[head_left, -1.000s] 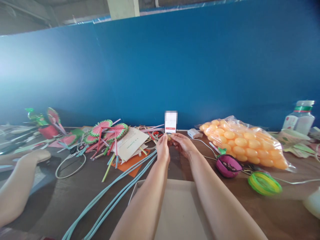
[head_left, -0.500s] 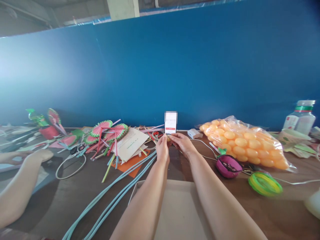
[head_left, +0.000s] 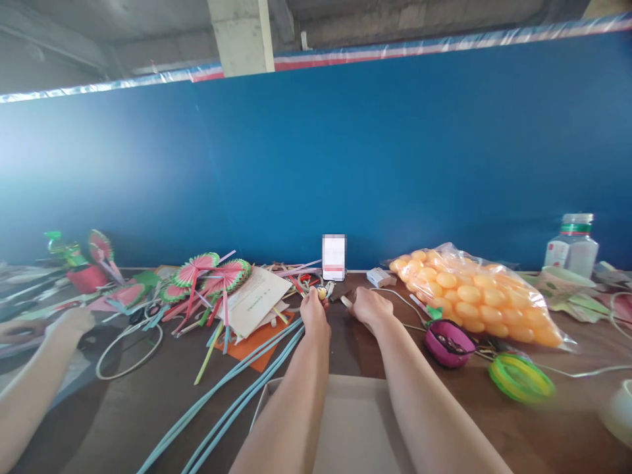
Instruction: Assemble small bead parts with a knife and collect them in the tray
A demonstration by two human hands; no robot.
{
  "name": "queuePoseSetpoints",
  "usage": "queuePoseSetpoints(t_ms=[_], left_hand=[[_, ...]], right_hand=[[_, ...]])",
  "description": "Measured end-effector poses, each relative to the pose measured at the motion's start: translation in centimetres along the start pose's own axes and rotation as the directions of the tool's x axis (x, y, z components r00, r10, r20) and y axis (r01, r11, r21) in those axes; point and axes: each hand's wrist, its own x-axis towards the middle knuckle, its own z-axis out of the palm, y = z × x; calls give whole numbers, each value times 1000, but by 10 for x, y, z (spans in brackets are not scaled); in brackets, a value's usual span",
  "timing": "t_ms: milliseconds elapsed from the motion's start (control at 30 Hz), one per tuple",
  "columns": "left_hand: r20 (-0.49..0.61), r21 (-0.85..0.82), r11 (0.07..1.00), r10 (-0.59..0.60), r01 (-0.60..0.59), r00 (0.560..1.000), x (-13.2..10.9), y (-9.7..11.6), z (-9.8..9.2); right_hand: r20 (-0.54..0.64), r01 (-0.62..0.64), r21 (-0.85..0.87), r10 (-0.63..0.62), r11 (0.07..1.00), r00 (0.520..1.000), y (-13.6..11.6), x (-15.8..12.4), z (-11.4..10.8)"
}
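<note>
My left hand [head_left: 314,311] is closed in a pinch on a small yellowish object [head_left: 322,293] held just above the brown table [head_left: 123,395]. A short way to its right, my right hand [head_left: 369,308] rests low on the table with its fingers curled around a thin pale stick-like thing [head_left: 346,301]. Both hands are in front of a small white card [head_left: 334,257] that stands against the blue wall. Light blue tubes [head_left: 237,388] run from the left hand toward the near edge.
Folded paper fans and straws [head_left: 207,276] lie at the left. A bag of orange balls [head_left: 474,296], a purple bowl [head_left: 448,342], green rings [head_left: 521,377] and a bottle [head_left: 571,245] are at the right. A cardboard tray [head_left: 355,428] lies under my arms. Another person's arm [head_left: 34,382] is at far left.
My hands have come apart: the right one dropped to the table to the right, the left kept the small object. The camera tilted up. The other person's hand drew back to the left.
</note>
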Motion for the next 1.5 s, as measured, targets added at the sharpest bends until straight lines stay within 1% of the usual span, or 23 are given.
queuePoseSetpoints(t_ms=[33,100,233,300,400,467,567,667,800,1000,1167,1333,1433,1500], left_hand=[[-3,-1,1000,0,0,1000,0,0,0],[-3,-7,1000,-4,4,1000,0,0,0],[8,-48,998,-32,33,999,-1,0,-1],[8,-67,997,-42,43,999,-1,1,-1],[-11,-92,994,-59,57,998,0,3,-1],[-23,-118,991,-71,68,997,1,5,-1],[-24,-142,987,-84,80,996,1,7,-2],[-28,-145,985,-95,90,995,1,9,-2],[-23,-184,979,-98,92,995,0,10,-2],[-8,-183,979,-88,85,996,-3,11,0],[8,-164,985,-62,63,998,-4,12,0],[13,-158,986,-61,62,998,-4,12,1],[20,-139,990,-28,31,999,-4,12,1],[32,-131,991,-5,10,999,-4,11,1]], right_hand=[[41,8,-33,-6,999,999,1,0,1],[87,19,-55,-14,998,996,2,-1,5],[90,22,-5,-22,1000,996,2,1,14],[52,24,24,-25,999,998,1,1,16],[-58,56,64,-52,996,997,-4,0,13],[-149,109,89,-95,990,984,-8,-2,6],[-261,228,114,-192,967,946,-15,-7,-8],[-310,325,134,-272,936,911,-21,-13,-21],[-320,393,126,-338,911,885,-28,-24,-31],[-244,373,-7,-364,928,899,-36,-38,-36],[-319,339,17,-316,941,894,-37,-39,-38],[-273,332,5,-319,943,908,-37,-37,-34],[-325,333,36,-304,942,895,-38,-37,-33],[-333,315,45,-283,948,899,-38,-37,-33]])
